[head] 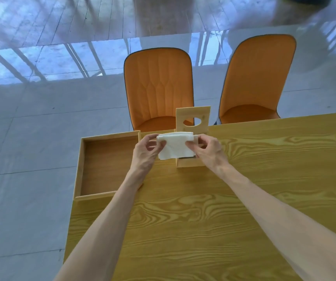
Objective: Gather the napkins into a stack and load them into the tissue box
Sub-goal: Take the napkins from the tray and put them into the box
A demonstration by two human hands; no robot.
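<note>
One wood-grain bench (203, 209). Two orange chairs (159, 86) behind. One open wooden tray (82, 159) at left edge. One tissue box (191, 162), lid (183, 116) upright. Both hands, left (146, 151) and right (207, 150), clamped on one napkin stack (175, 146) above box. No readable writing.

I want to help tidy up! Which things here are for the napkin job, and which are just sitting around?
For the job:
- napkin stack, held between the left hand and the right hand
- wooden tissue box, its lid standing open

Just sitting around:
- wooden tray, nothing in it
- two orange chairs
- table
</note>
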